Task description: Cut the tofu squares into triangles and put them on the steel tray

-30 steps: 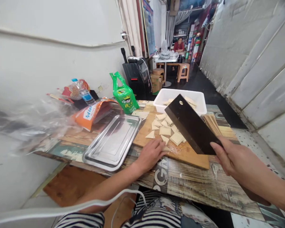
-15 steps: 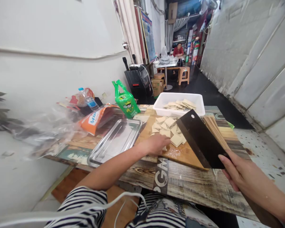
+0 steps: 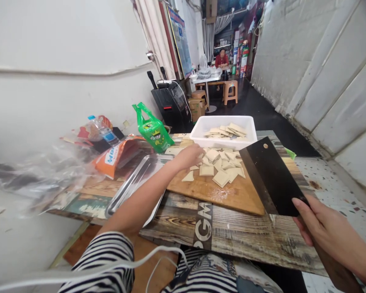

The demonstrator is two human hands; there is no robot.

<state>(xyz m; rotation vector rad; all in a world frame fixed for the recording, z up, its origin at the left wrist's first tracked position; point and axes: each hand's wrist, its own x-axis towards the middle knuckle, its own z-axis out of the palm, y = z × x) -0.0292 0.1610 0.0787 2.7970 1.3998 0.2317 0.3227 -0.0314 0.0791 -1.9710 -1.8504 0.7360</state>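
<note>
My right hand (image 3: 319, 224) is wrapped around the handle of a broad, dark cleaver (image 3: 274, 179). The blade is held up and slanted over the right end of the wooden cutting board (image 3: 195, 189). Pale flat pieces of what looks like dried tofu (image 3: 221, 178), squares and triangles, lie heaped on the board. My left hand (image 3: 189, 157) reaches to the back left of that heap with curled fingers; their tips are hidden, so I cannot tell whether they grip a piece. Behind the board, a white plastic tub (image 3: 222, 142) holds more such flat pieces.
Left of the board is a metal tray (image 3: 122, 199), partly under my left forearm. Beyond it are an orange packet (image 3: 110, 158), a green bag (image 3: 154, 132) and clear plastic (image 3: 42, 175). Thin sticks (image 3: 289, 167) lie at right. A person (image 3: 222, 60) sits far back.
My left hand has moved from the front of the heap to its back left, uncovering several pieces. The cleaver stays raised in my right hand, slightly farther right. The view has shifted a little.
</note>
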